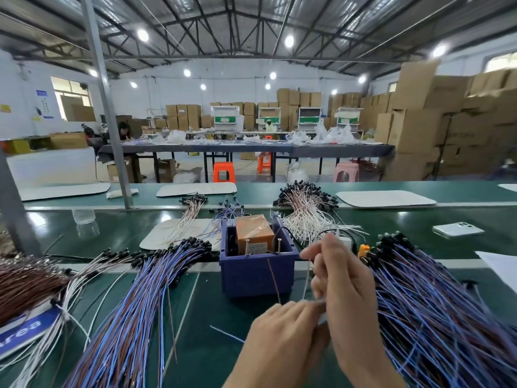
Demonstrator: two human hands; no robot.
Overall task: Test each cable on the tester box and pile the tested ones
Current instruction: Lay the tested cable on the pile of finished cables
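The tester box (257,271) is a blue bin holding an orange block with two upright metal pins, at the bench's middle. Just right of it, my right hand (341,281) pinches a thin white wire (307,278) that runs up toward the box. My left hand (282,329) sits below, fingers curled on the lower end of the same cable, with a brown wire (274,281) rising beside it. A large pile of blue and brown cables (134,309) fans out on the left. Another pile (436,312) lies on the right.
White and brown cable bundles (305,208) lie behind the box, more on the far left (25,281). A white phone (457,229) rests at the right, white mats (384,198) on the green belt. A steel post (112,135) stands at the back left.
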